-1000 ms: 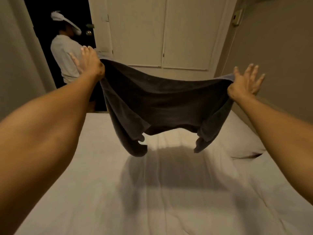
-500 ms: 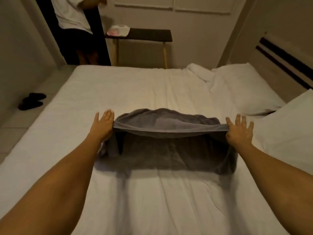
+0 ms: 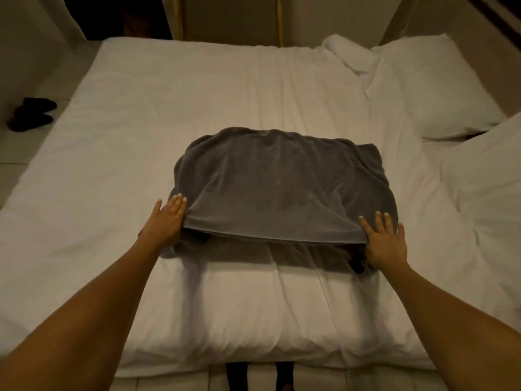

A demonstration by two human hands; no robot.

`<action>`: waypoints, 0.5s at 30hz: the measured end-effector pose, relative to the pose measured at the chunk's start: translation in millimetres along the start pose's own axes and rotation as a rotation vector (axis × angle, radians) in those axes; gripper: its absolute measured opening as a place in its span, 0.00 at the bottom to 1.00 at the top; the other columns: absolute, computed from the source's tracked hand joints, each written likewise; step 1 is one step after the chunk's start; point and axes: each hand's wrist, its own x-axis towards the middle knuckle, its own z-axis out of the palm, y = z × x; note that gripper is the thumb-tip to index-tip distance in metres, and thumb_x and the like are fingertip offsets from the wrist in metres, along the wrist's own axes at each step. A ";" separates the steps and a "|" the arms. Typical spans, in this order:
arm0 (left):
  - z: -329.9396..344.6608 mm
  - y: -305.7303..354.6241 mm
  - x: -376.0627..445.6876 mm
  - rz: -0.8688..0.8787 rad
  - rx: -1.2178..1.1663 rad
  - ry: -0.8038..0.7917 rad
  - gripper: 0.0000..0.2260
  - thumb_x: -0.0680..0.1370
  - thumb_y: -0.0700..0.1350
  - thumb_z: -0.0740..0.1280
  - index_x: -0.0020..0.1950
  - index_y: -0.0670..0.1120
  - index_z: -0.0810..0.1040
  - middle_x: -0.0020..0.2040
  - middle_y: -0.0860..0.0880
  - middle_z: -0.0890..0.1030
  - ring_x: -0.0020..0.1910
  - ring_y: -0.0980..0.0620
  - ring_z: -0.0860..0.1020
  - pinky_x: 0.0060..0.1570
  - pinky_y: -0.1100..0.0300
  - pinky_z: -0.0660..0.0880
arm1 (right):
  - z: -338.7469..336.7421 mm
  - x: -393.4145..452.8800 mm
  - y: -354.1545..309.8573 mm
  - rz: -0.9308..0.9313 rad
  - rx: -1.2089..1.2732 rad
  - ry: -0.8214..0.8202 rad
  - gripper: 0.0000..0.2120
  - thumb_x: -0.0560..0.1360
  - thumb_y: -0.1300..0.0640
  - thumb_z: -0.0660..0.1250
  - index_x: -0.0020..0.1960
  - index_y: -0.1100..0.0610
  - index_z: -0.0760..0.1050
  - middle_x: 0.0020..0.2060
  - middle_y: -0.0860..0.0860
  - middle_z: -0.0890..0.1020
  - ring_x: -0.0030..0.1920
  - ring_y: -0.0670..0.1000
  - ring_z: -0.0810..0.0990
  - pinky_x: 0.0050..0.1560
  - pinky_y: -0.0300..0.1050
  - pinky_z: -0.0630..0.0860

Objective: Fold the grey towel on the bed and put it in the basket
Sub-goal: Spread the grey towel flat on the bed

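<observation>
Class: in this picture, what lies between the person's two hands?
In the head view, the near edge of the folded grey towel spans from left hand to right hand, over the white bed.

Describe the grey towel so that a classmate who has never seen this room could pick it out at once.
Start from the white bed filling the view. In its middle lies the grey towel, its near edge held up by the left hand and right hand. It is the only dark cloth on the bed; the pillows are white.
</observation>
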 end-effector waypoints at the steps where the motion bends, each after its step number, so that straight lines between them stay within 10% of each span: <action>1: 2.5 2.5 -1.8 0.005 -0.015 0.001 0.27 0.83 0.46 0.49 0.78 0.42 0.41 0.79 0.44 0.43 0.78 0.48 0.43 0.75 0.47 0.43 | 4.3 -1.7 -1.0 -0.009 0.006 -0.003 0.34 0.78 0.51 0.56 0.77 0.46 0.40 0.77 0.55 0.45 0.76 0.57 0.41 0.73 0.59 0.43; 15: 146.5 52.2 -5.4 -0.005 -0.355 -0.059 0.29 0.82 0.42 0.54 0.79 0.48 0.42 0.79 0.46 0.49 0.78 0.49 0.49 0.76 0.51 0.47 | 166.3 -12.4 -64.4 -0.156 0.165 -0.186 0.33 0.80 0.51 0.55 0.77 0.51 0.40 0.77 0.54 0.49 0.76 0.56 0.46 0.74 0.57 0.50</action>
